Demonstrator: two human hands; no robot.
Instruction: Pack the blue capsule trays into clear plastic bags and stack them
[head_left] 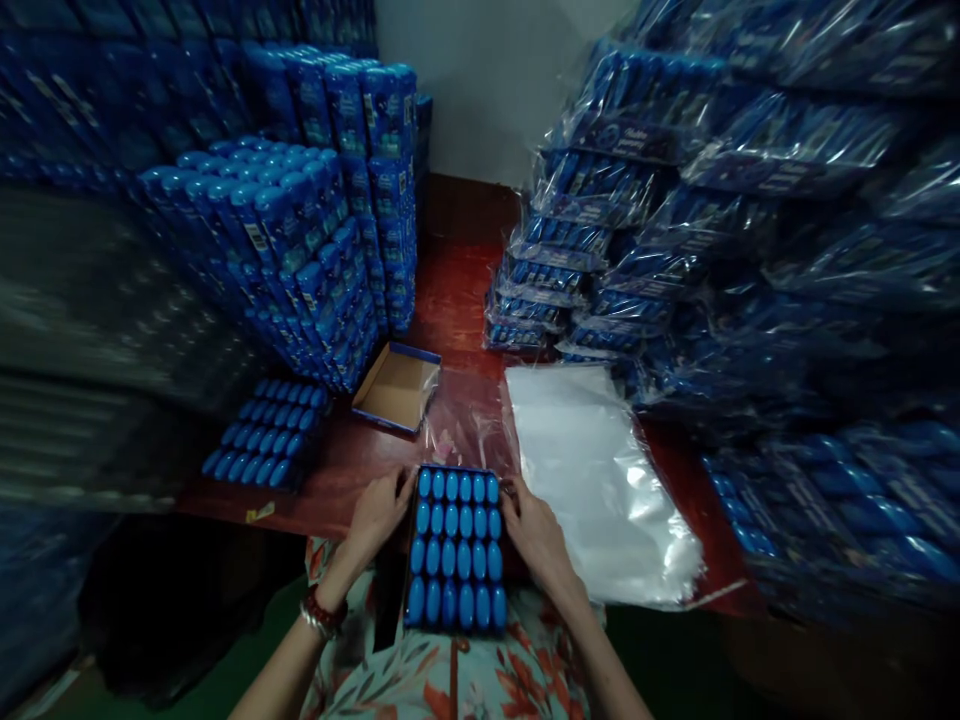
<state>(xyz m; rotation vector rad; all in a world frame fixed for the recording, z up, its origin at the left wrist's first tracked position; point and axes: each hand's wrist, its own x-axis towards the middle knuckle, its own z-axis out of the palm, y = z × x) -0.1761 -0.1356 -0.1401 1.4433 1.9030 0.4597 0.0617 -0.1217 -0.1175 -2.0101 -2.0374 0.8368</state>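
Observation:
A shallow tray (411, 600) packed with rows of glossy blue-capped bottles (453, 552) is in front of my body, its near end reaching over the table's front edge. My left hand (381, 512) holds the tray's far left corner, thumb and fingers closed together. On the opposite side, my right hand (534, 530) has its fingers curled at the far right corner; some fingertips are hidden. Thin clear plastic (469, 440) lies on the table just beyond the tray. Right of my right hand is a stack of flat clear plastic bags (592, 470).
An open, shallow cardboard tray (397, 388) lies beyond my left hand. Another group of blue-capped bottles (266, 432) stands at the left. Tall stacks of blue bottles (300, 230) rise behind it. Plastic-wrapped packs (600, 220) are piled high along the right.

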